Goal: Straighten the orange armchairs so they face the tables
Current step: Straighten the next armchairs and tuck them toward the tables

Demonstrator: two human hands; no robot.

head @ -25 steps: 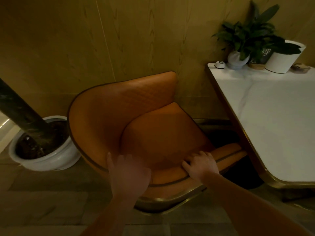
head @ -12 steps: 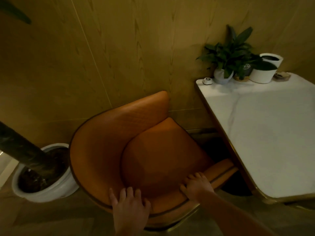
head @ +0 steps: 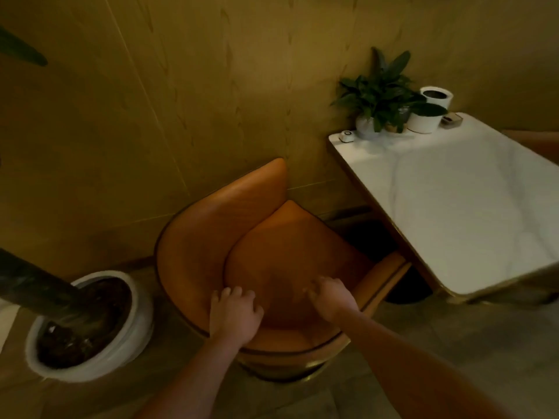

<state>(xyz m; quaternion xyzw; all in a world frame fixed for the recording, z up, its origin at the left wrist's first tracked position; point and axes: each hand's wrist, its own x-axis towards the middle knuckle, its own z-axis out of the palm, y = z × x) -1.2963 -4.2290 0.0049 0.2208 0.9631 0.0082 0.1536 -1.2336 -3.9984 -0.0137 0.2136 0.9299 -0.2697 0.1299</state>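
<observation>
An orange armchair (head: 205,249) with a curved back and a brass base stands by the wooden wall, its open side turned toward the white marble table (head: 472,207) on the right. My left hand (head: 234,316) grips the chair's near rim, fingers curled over the edge. My right hand (head: 331,299) rests on the same rim further right, near the armrest end, fingers bent down onto the seat side. The armrest tip sits just under the table's near left edge.
A large white planter (head: 127,337) with a dark trunk stands on the floor left of the chair. Potted plants (head: 381,92), white pots and a small call button (head: 347,136) crowd the table's far end. Another orange seat edge (head: 541,143) shows at far right.
The view has pulled back and tilted up. The chair has turned slightly so its open side points more toward the table. Both hands stayed on the near rim, shifting along it.
</observation>
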